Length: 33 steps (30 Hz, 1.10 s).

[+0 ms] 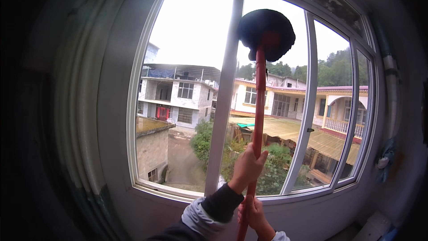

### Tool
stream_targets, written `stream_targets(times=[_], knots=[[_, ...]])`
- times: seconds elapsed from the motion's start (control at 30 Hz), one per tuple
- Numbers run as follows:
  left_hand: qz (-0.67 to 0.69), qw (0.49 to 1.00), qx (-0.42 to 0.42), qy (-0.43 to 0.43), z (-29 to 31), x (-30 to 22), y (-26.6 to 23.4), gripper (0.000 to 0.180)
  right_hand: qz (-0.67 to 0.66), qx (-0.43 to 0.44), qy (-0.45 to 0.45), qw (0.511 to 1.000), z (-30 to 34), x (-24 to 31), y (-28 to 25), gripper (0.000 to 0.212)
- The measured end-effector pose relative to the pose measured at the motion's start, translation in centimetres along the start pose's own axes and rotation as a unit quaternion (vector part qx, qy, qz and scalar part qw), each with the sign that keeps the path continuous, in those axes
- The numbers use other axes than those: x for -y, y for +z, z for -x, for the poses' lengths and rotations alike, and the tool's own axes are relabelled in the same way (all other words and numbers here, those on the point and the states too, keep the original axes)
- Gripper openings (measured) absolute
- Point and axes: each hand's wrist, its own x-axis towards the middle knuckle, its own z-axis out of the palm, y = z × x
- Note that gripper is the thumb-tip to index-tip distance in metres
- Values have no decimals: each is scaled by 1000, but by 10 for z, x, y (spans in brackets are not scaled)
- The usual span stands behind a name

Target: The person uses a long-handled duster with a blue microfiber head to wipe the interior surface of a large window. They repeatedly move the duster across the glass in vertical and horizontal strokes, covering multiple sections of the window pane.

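A mop (259,102) with a long red handle and a dark, round, fluffy head stands upright in front of me. Its head is raised against the upper part of the sliding window (224,107), overlapping the middle pane and reaching the white upright left of it; whether it presses on the glass I cannot tell. My left hand (248,166) is wrapped round the handle at about the height of the lower panes. Below it, my right hand (253,213) grips the same handle near the bottom of the view. The handle's lower end is out of view.
A gathered curtain (82,93) hangs left of the window, and another curtain (392,89) hangs on the right. A small latch (310,130) sits on a white frame upright. Pale objects (374,228) lie at the lower right. Houses and trees show outside.
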Motion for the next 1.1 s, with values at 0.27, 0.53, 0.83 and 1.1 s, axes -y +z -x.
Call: stream_targets(times=[0.27, 0.53, 0.83, 1.1], knots=[[-22, 998, 18, 63, -132, -26, -8, 36, 103, -9, -103, 989, -92, 89, 17, 48], [-2, 988, 46, 150, -258, -90, -48, 63, 150, -80, -164, 972, -171, 216, 65, 54], [196, 955, 213, 63, -39, 71, -106, 36, 177, -117, -260, 942, -183, 245, 82, 46], [434, 809, 359, -168, 161, 123, -113, 55, 22, 44, -227, 973, -117, 150, 92, 50]])
